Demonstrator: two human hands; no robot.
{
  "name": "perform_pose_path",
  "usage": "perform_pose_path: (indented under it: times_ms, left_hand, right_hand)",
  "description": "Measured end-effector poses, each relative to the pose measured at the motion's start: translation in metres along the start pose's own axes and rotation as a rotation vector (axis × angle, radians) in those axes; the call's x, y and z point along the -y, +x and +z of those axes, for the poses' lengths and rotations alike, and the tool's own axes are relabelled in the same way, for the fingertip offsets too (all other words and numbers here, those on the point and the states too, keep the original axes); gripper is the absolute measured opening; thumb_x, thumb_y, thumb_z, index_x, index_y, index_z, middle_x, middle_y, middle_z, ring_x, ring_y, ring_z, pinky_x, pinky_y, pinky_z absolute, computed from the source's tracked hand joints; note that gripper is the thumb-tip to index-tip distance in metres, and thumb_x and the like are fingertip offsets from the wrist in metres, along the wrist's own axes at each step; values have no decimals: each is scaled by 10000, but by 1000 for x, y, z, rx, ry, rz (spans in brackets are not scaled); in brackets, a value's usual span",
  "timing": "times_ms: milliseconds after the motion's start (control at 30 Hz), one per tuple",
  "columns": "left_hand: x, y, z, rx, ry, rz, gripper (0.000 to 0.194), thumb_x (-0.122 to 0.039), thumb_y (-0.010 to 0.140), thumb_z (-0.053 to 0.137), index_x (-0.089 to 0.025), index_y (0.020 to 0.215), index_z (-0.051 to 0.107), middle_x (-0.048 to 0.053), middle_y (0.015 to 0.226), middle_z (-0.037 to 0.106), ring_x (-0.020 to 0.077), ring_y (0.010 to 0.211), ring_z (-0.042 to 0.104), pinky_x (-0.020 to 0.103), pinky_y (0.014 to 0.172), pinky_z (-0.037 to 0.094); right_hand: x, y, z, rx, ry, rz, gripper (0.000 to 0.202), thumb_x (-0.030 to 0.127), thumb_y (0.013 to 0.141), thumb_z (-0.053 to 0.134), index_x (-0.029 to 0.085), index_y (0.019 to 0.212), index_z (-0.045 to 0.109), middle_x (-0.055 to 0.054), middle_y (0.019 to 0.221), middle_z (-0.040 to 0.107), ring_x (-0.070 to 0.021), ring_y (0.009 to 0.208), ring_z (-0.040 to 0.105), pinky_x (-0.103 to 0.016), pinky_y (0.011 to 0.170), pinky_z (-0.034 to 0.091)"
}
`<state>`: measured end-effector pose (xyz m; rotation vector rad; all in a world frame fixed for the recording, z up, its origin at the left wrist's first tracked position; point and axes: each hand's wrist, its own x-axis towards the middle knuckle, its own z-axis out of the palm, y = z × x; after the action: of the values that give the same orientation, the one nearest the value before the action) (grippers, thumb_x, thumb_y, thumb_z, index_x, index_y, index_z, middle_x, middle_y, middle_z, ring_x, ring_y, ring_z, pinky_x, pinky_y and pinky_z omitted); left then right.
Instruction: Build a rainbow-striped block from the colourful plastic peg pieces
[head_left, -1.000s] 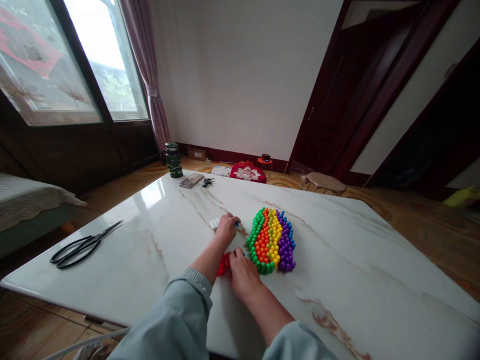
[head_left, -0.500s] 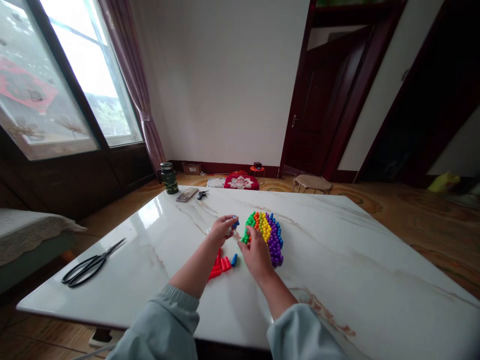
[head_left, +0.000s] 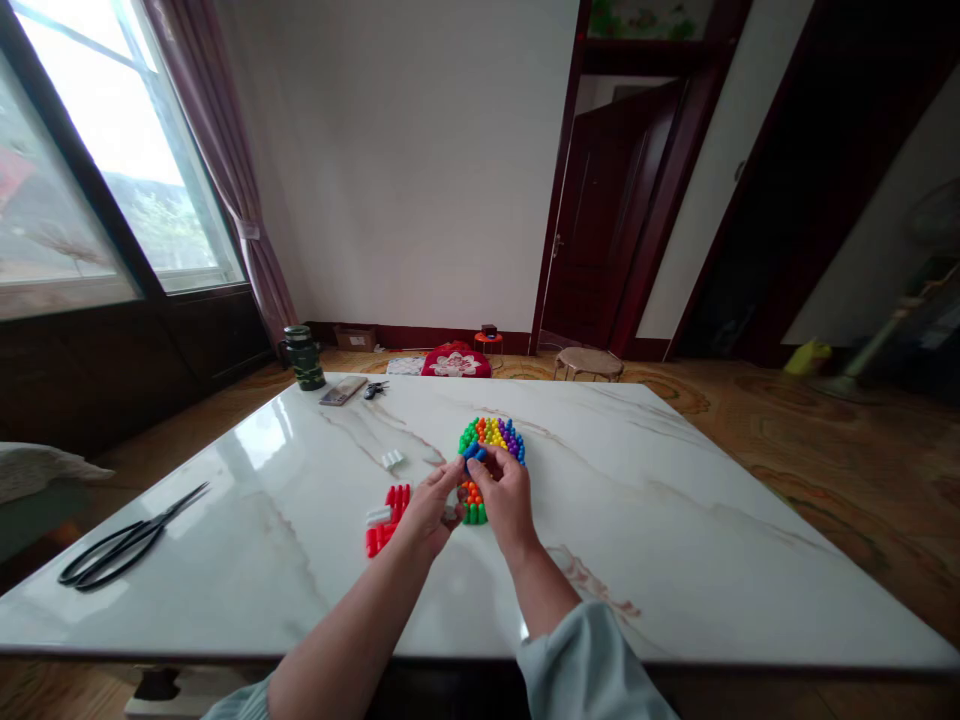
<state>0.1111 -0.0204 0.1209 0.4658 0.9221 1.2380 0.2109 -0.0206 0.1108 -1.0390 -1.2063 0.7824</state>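
Small blue peg-like plastic pieces (head_left: 473, 453) are pinched between the fingertips of both hands, above the table. My left hand (head_left: 429, 508) closes on them from the left. From the right, my right hand (head_left: 508, 492) grips them too, thumb and index finger together. Just behind and below the hands lies a cluster of rounded pieces in green, orange, yellow, purple and blue (head_left: 495, 432), partly hidden by my fingers. Left of my left hand are several red pieces (head_left: 379, 538) with a white piece (head_left: 379, 515) among them. A few white pieces (head_left: 392, 459) lie farther back.
Black long-handled scissors (head_left: 131, 540) rest on the left of the marble-patterned table (head_left: 675, 560). At its far left corner are a camouflage flask (head_left: 304, 357), a phone (head_left: 343, 390) and keys (head_left: 375, 389). A round stool (head_left: 589, 362) stands beyond the table.
My hands have come together at the blue pieces, which were in my left hand alone. The loose blue piece near the red ones no longer shows there. The view has shifted right.
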Motion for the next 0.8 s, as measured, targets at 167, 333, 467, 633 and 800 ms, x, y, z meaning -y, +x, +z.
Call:
perform_pose_path:
  times_ms: [167, 333, 467, 633, 800]
  left_hand:
    - [6, 4, 5, -71, 31, -10, 139, -194, 770, 724, -136, 830, 612, -11, 679, 625, 31, 411, 491, 117, 337, 349]
    - [-2, 13, -6, -155, -101, 46, 98, -176, 818, 653, -126, 881, 599, 37, 820, 675, 38, 439, 523, 141, 375, 405]
    - [-7, 15, -10, -157, -161, 45, 97, -162, 824, 635, -119, 899, 592, 25, 779, 665, 38, 436, 524, 138, 383, 407]
    - [-9, 11, -7, -160, -164, 36, 122, -127, 834, 600, -134, 955, 586, 20, 791, 667, 43, 427, 528, 141, 375, 405]
    - [-12, 10, -9, -138, -198, 23, 123, -117, 839, 589, -127, 961, 580, 13, 728, 645, 45, 418, 523, 137, 372, 401]
  right_hand:
    - [-15, 15, -25, -77, -178, -34, 271, 359, 760, 614, 159, 930, 680, -50, 826, 719, -189, 737, 654, -285, 705, 523]
    - [-66, 36, -76, -355, -593, 142, 255, 323, 706, 590, 153, 886, 652, -62, 780, 710, -196, 702, 651, -271, 650, 497]
    - [-98, 37, -96, -302, -724, 228, 120, 250, 639, 609, 171, 720, 650, -64, 701, 699, -210, 665, 640, -274, 630, 468]
    - [-102, 34, -88, -209, -824, 247, 161, 242, 700, 565, 166, 747, 699, -85, 779, 722, -222, 754, 656, -269, 697, 463]
    - [-103, 36, -85, -116, -859, 291, 303, 192, 766, 450, 176, 803, 750, -69, 846, 744, -214, 833, 671, -246, 740, 469]
